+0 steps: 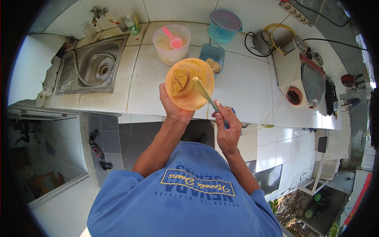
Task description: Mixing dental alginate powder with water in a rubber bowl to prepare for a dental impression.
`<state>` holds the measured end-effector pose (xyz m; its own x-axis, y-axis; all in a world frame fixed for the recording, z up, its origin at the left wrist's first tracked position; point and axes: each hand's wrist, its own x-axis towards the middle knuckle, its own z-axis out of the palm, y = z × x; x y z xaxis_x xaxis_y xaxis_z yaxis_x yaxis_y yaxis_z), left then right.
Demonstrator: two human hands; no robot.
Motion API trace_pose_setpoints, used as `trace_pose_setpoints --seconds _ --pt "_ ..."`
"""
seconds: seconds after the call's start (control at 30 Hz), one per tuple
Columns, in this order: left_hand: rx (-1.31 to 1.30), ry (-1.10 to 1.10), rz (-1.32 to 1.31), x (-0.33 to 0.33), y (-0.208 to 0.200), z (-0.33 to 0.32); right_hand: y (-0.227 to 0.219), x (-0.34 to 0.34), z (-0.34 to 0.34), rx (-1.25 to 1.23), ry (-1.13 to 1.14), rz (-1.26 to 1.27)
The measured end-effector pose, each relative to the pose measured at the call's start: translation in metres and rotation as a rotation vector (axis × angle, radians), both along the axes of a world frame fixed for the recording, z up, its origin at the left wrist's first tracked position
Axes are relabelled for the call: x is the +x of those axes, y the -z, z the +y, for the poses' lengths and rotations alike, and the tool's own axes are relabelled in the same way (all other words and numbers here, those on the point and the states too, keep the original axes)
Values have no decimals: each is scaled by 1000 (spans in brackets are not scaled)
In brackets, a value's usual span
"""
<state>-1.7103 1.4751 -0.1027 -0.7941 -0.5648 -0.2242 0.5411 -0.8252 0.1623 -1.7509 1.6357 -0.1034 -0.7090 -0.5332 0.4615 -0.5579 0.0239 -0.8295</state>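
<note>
My left hand (175, 110) is closed around the lower left side of an orange plastic bowl (192, 100), tilted so its inside shows. Yellowish-brown paste is smeared over the bowl's inner wall. In my right hand (229, 130) is a spatula (203, 92) with a pale blade and a bluish handle, its tip inside the bowl and carrying a little paste. Just beyond the bowl stands a translucent tub (160, 51) holding pale powder and a pink scoop (174, 40). Beside it sits a small blue-green container (219, 53) with beige contents, partly hidden by the bowl.
A teal tub with a purple lid (225, 29) stands at the back of the tiled counter (244, 91). A steel sink (85, 63) is at left, near a bottle (132, 24). To the right are a boxy machine (302, 79), yellow hose (276, 27) and power strip (294, 12).
</note>
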Motion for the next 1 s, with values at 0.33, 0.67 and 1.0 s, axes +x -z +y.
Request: trace_pose_setpoints --seconds 0.33,0.67,1.0 --pt "51 -63 49 -5 -16 -5 27 15 56 156 150 244" --pt "74 33 125 -3 -12 6 -17 -2 27 34 -169 -849" --pt "-196 75 -151 2 -7 -5 -76 -60 32 421 -67 292"
